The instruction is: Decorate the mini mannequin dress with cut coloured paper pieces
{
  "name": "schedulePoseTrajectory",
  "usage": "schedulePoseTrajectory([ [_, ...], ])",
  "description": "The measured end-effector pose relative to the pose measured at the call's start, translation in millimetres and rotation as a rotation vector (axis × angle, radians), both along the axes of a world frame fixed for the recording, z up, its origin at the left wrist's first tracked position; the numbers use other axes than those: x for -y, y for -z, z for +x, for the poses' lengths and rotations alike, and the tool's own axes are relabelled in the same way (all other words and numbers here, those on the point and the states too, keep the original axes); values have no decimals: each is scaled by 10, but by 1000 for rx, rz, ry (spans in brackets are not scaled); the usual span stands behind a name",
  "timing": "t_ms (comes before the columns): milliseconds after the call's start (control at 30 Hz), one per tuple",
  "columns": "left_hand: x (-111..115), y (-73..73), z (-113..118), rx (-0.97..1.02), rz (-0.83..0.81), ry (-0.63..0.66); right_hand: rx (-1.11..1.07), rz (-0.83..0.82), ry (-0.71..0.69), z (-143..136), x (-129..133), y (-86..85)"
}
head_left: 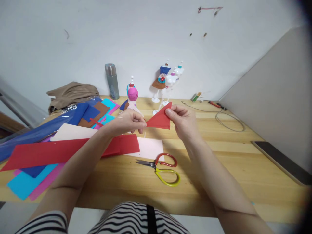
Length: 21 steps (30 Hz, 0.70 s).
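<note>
A folded red triangle (161, 119), of paper or thin fabric, is held up over the wooden table between my two hands. My left hand (128, 121) pinches its narrow left corner. My right hand (181, 121) grips the taller right side, thumb in front and fingers behind. Below them lie scissors (152, 164) with one red and one yellow handle, blades parted and pointing left. Under my left forearm a long red strip (48, 152) rests across pale pink sheets (151, 148). Blue, cyan and magenta pieces (34, 182) stick out from beneath it.
Small dress-form stands (164, 78) and a pink-topped one (133, 94) stand near the wall, beside a thermos (112, 81). Brown cloth (73, 94) lies at the back left. A cable (229, 122), a green tube (196, 96) and a dark phone-like slab (282, 161) are at right.
</note>
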<state>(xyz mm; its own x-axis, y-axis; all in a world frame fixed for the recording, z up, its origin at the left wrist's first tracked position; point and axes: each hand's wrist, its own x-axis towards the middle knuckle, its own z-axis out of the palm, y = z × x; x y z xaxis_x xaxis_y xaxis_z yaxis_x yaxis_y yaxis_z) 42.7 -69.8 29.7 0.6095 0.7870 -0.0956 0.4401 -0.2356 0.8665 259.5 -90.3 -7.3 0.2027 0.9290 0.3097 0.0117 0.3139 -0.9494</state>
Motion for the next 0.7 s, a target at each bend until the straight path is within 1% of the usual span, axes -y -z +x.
schedulePoseTrajectory([
  [100, -58, -69, -141, -24, 6, 19, -29, 19, 25, 57, -30, 15],
  [167, -86, -145, -259, -44, 35, 5, -58, 23, 9, 74, -48, 34],
  [233, -108, -218, -377, -27, 91, -63, -73, 24, -10, 72, -66, 58],
  [333, -148, -268, -518, 24, 164, -224, -44, -8, -47, 60, -98, 105],
  [467, -214, -228, -589, 75, 216, -471, 32, -137, -182, 51, -142, 174],
  [533, -240, -198, -582, 88, 260, -545, 32, -188, -226, 21, -158, 205],
  [600, -264, -172, -566, 99, 308, -573, 11, -218, -238, -41, -173, 232],
  [700, -320, -132, -549, 100, 369, -563, -13, -247, -251, -174, -207, 263],
])
